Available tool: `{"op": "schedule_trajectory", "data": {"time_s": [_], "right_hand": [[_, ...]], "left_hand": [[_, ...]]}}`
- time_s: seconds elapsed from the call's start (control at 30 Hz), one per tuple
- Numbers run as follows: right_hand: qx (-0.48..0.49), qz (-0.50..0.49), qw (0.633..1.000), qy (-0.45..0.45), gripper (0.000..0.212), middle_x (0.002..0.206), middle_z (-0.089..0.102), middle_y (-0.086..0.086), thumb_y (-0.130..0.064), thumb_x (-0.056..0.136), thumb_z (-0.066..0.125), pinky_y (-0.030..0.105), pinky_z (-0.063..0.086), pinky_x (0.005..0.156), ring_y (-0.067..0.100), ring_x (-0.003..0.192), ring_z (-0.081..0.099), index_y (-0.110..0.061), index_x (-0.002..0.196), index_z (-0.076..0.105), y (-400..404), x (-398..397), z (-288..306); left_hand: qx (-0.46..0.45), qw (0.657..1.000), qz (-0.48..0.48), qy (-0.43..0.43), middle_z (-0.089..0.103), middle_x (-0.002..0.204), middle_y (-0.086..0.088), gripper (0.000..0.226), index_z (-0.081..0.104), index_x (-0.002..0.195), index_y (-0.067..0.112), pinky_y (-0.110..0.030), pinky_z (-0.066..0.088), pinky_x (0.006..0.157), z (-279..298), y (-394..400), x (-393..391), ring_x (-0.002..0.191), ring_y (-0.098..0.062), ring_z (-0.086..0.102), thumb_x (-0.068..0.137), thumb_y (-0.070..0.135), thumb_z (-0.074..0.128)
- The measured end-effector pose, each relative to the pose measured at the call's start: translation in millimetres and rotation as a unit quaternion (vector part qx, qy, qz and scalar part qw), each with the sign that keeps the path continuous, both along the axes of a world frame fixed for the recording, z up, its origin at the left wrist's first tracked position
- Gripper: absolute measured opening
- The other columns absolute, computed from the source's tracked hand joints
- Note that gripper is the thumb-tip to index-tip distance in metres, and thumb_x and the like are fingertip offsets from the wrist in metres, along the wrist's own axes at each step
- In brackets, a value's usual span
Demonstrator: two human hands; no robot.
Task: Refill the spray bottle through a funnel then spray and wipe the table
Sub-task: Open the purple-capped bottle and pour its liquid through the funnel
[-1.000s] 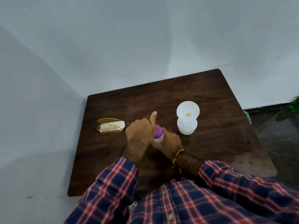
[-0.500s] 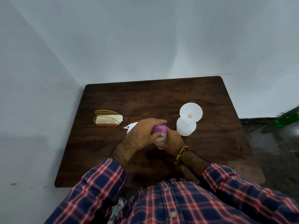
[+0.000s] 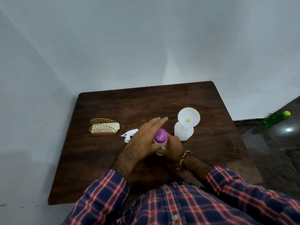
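A small white refill bottle with a purple cap (image 3: 160,135) stands upright near the middle of the dark wooden table (image 3: 162,101). My right hand (image 3: 172,146) grips its body from the right. My left hand (image 3: 142,137) has straight fingers spread beside the purple cap, just off it. To the right stands the white spray bottle (image 3: 184,131), its head off, with a white funnel (image 3: 188,116) set in its neck. The white trigger spray head (image 3: 129,134) lies on the table, partly hidden behind my left hand.
A gold wire holder with a folded white cloth (image 3: 104,129) sits at the table's left. Walls close the table in at the back and left. A green bottle (image 3: 276,118) lies on the dark floor at the right.
My left hand was curled over the purple cap half a second ago; its fingers are now straight and off the cap. My right hand still holds the bottle.
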State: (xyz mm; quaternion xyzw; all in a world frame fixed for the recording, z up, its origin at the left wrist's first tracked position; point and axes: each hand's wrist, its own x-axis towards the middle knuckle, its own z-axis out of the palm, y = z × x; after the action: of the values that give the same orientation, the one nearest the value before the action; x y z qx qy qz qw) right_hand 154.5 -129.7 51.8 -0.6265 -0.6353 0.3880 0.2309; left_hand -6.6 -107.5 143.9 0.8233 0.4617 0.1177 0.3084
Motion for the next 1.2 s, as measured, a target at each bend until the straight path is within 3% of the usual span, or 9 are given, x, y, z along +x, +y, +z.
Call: {"op": "schedule_trajectory", "data": {"time_s": [0.13,0.23,0.33,0.47,0.6,0.7,0.93,1.1,1.2], "right_hand": [[-0.023,0.005,0.999,-0.048,0.060,0.110,0.069,0.003,-0.036,0.076,0.079,0.028,0.050,0.091,0.013,0.098,0.061,-0.015,0.127,0.056,2,-5,4],[-0.010,-0.011,1.000,-0.018,0.064,0.110,0.069,0.002,-0.040,0.073,0.080,0.032,0.052,0.092,0.015,0.098,0.063,-0.015,0.127,0.055,0,-4,4],[-0.005,-0.007,1.000,-0.002,0.058,0.111,0.069,0.002,-0.035,0.075,0.081,0.024,0.048,0.089,0.013,0.098,0.063,-0.017,0.125,0.057,-1,-1,0],[0.015,-0.009,1.000,-0.005,0.059,0.106,0.071,0.004,-0.038,0.072,0.081,0.034,0.055,0.088,0.018,0.095,0.066,-0.015,0.122,0.058,-1,-2,-1],[0.008,0.012,1.000,0.017,0.061,0.114,0.069,0.001,-0.039,0.074,0.081,0.032,0.052,0.095,0.015,0.103,0.064,-0.018,0.126,0.057,2,4,-3],[0.012,0.026,1.000,0.005,0.057,0.117,0.068,0.004,-0.035,0.077,0.080,0.026,0.048,0.096,0.017,0.106,0.063,-0.017,0.126,0.057,4,3,-2],[0.020,-0.007,0.998,0.052,0.072,0.113,0.064,-0.007,-0.041,0.069,0.083,0.034,0.055,0.088,0.010,0.100,0.064,-0.019,0.125,0.045,-5,11,-14],[0.069,-0.059,0.994,0.060,0.060,0.108,0.066,-0.005,-0.034,0.069,0.085,0.028,0.051,0.088,0.004,0.100,0.061,-0.013,0.116,0.056,-18,23,-10],[0.076,-0.090,0.990,0.073,0.057,0.107,0.067,-0.011,-0.028,0.067,0.087,0.027,0.053,0.087,0.001,0.101,0.062,-0.018,0.116,0.060,-24,30,-9]], "left_hand": [[0.044,0.997,0.007,0.070,0.058,0.124,0.006,0.053,0.054,0.131,0.030,-0.026,0.044,0.094,4,2,4,0.111,-0.011,0.055,0.083,0.048,0.070],[0.061,0.995,0.035,0.071,0.050,0.119,0.015,0.069,0.046,0.137,0.035,-0.021,0.039,0.088,6,5,4,0.106,-0.006,0.050,0.078,0.066,0.065],[0.023,0.995,-0.063,0.076,0.051,0.127,0.007,0.068,0.043,0.144,0.034,-0.020,0.037,0.092,7,7,4,0.115,-0.011,0.051,0.082,0.051,0.068],[0.024,0.992,0.079,0.095,0.062,0.107,0.008,0.064,0.057,0.121,0.030,-0.024,0.046,0.083,10,5,12,0.095,-0.009,0.058,0.073,0.070,0.067],[-0.031,0.993,-0.071,0.088,0.034,0.152,0.002,0.100,0.026,0.151,0.035,-0.034,0.037,0.110,8,11,0,0.136,-0.015,0.037,0.070,0.040,0.083],[0.020,0.988,-0.147,0.047,0.040,0.152,-0.002,0.069,0.041,0.146,0.027,-0.040,0.035,0.113,7,14,-2,0.138,-0.018,0.038,0.084,0.023,0.071],[0.050,0.991,0.063,-0.104,0.062,0.115,0.009,0.055,0.058,0.120,0.024,-0.021,0.051,0.089,9,1,3,0.104,-0.004,0.058,0.072,0.041,0.081],[-0.115,0.898,0.253,-0.343,0.068,0.105,-0.001,0.058,0.058,0.113,0.015,-0.020,0.054,0.079,-11,-9,-5,0.095,-0.012,0.068,0.065,0.005,0.088],[-0.164,0.891,0.289,-0.309,0.064,0.117,-0.005,0.058,0.058,0.123,0.016,-0.020,0.054,0.086,-61,-9,-5,0.100,-0.009,0.066,0.072,0.006,0.084]]}}
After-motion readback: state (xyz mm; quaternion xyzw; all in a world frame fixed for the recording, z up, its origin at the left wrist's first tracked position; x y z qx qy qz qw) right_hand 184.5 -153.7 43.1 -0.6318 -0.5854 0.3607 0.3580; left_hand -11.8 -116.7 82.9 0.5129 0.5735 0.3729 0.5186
